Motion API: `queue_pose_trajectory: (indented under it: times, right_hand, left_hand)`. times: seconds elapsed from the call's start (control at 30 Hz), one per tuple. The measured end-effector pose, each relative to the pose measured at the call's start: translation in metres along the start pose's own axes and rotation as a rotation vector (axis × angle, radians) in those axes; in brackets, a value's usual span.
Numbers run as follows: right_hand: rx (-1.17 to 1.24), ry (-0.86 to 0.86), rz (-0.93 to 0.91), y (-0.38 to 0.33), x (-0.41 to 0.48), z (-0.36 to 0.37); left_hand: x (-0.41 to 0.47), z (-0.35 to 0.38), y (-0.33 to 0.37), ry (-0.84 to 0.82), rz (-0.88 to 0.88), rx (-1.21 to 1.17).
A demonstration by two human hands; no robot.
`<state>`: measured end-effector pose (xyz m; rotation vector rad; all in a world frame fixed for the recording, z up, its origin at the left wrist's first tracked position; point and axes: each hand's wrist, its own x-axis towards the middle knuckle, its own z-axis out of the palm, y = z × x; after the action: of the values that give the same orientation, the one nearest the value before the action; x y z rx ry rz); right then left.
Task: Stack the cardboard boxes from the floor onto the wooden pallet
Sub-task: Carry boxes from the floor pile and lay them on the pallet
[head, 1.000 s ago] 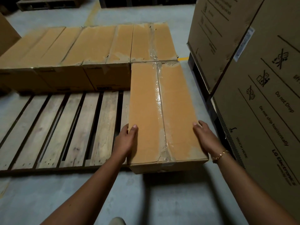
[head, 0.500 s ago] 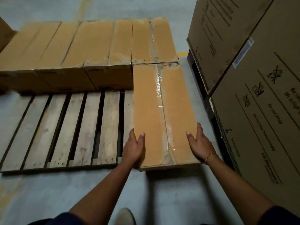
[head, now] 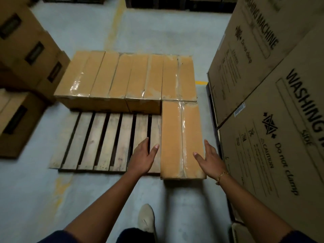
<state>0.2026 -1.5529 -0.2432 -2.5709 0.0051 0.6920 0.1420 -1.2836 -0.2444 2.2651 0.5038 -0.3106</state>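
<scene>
Where the contents of the containers are concerned, every box in the head view is taped shut, so nothing inside can be seen. The nearest box (head: pixel 181 137) lies flat on the right end of the wooden pallet (head: pixel 105 141), with clear tape along its top seam. Its far end butts against a row of boxes (head: pixel 122 78) that fills the far half of the pallet. Its near end sits at the pallet's front edge. Bare slats occupy the near half of the pallet to the left of this box. The pallet rests on a grey concrete floor (head: pixel 157 32) marked with a faded yellow line (head: pixel 115 23). Tall washing machine cartons (head: pixel 263 85) stand just beside the pallet on the right, and brown cartons (head: pixel 26 50) are stacked on the left. The nearest box has its long axis running straight away from the person, parallel to the slats and to the boxes in the row. The left hand (head: pixel 142 157) hovers over the slats just beside the box's left side, fingers straight, holding nothing. The right hand (head: pixel 209 159), with a bracelet (head: pixel 221 176) at the wrist, is at the box's right edge with fingers extended and the thumb over the top face, gripping nothing. One shoe (head: pixel 146 220) stands on the floor below.
</scene>
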Motion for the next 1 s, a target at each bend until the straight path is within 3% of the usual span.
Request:
queue_pose_trajectory:
  times: [0.23, 0.43, 0.7, 1.0]
  right_hand:
    - [-0.113, -0.055, -0.161, -0.114, -0.131, -0.084]
    - [-0.181, -0.039, -0.365, -0.238, -0.189, -0.102]
    - [-0.197, -0.085, -0.584, -0.457, -0.209, -0.031]
    - [-0.239, -0.175, -0.761, -0.654, -0.226, 0.066]
  left_hand:
    - [-0.125, -0.149, 0.043, 0.11, 0.001, -0.026]
    - [-0.198, -0.275, 0.021, 0.276, -0.046, -0.057]
    - [-0.257, -0.45, -0.093, 0.474, -0.138, -0.082]
    - [-0.292, -0.611, -0.219, 0.596, -0.252, -0.07]
